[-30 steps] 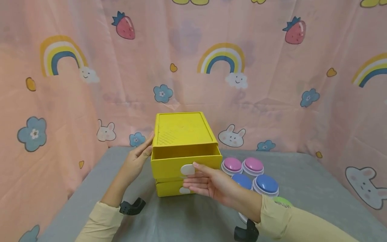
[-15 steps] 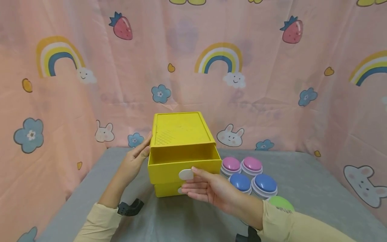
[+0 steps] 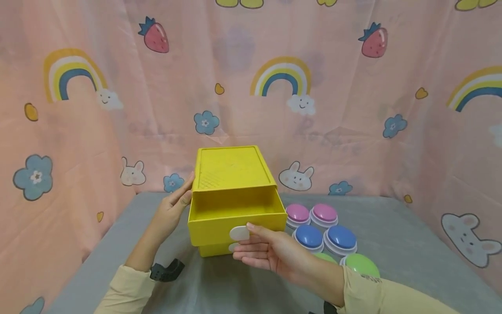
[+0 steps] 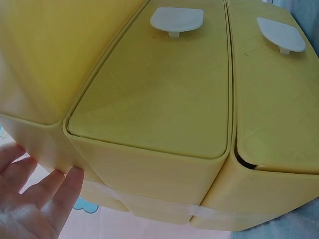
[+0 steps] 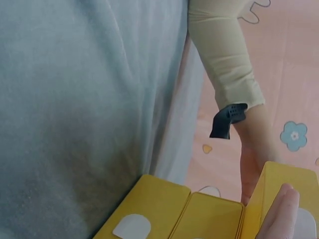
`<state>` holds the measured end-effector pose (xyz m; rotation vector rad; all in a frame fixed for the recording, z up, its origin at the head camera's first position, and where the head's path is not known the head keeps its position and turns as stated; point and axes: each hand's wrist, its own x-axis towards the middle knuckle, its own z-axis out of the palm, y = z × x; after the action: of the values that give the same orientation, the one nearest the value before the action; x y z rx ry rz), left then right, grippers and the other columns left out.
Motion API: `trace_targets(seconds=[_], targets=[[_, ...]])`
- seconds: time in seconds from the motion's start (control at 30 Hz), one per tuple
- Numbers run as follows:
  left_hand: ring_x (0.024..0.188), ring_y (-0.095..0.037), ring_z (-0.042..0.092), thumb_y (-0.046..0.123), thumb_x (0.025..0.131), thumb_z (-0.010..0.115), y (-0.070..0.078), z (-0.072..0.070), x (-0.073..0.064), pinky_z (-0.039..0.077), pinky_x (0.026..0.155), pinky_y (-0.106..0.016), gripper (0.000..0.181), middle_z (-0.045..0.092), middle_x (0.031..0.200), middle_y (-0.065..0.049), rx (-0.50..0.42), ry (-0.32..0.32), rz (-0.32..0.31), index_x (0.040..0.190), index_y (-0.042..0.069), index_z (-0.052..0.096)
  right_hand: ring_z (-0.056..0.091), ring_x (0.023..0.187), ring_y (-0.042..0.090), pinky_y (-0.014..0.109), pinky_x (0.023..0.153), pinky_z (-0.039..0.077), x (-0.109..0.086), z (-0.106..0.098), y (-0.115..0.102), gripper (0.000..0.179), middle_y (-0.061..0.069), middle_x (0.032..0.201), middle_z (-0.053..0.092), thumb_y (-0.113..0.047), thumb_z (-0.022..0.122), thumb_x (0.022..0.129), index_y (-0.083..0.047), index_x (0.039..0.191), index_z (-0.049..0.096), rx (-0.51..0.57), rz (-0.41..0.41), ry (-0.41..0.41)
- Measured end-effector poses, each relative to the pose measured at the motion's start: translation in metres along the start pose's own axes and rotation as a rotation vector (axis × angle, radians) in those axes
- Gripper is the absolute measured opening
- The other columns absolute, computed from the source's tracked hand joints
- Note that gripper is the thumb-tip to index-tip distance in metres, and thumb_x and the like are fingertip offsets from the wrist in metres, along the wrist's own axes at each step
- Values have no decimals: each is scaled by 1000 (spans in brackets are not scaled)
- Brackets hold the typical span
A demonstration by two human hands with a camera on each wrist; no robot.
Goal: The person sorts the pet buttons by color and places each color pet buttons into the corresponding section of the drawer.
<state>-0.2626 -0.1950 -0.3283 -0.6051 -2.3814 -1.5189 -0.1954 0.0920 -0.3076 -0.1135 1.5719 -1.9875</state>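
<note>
A yellow drawer unit (image 3: pixel 235 168) stands on the grey cloth, its top drawer (image 3: pixel 208 233) pulled partway out and its bare inside showing. My right hand (image 3: pixel 274 255) pinches the white tab handle (image 3: pixel 238 233) of that drawer, thumb at the tab's right edge. Flat against the unit's left side rests my left hand (image 3: pixel 166 218), its fingers extended. The left wrist view shows these fingertips (image 4: pixel 75 177) touching the casing beside the top drawer. Two lower drawers (image 4: pixel 154 84) there are closed, each with a white tab.
Right of the unit sit several dome push buttons on white bases: pink (image 3: pixel 324 213), blue (image 3: pixel 342 237) and green (image 3: pixel 361 264), partly hidden by my right forearm. Grey cloth (image 3: pixel 412 244) covers the table. Behind hangs a pink patterned curtain (image 3: pixel 235 122).
The top drawer has slid further out toward me, showing more of its inside, and my right hand has come along with the handle. My left hand stays on the unit's side.
</note>
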Motion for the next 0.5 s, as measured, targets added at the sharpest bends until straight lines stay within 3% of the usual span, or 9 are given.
trace_targets(seconds=[0.5], targets=[[155, -26, 17, 33, 109, 37, -1, 0, -1, 32, 117, -56, 51, 16, 167, 4, 11, -10, -4, 158, 28, 26, 74, 102, 27, 33, 90, 59, -12, 2, 7, 66, 18, 111, 74, -44, 59, 98, 13, 131, 54, -21, 9, 2]])
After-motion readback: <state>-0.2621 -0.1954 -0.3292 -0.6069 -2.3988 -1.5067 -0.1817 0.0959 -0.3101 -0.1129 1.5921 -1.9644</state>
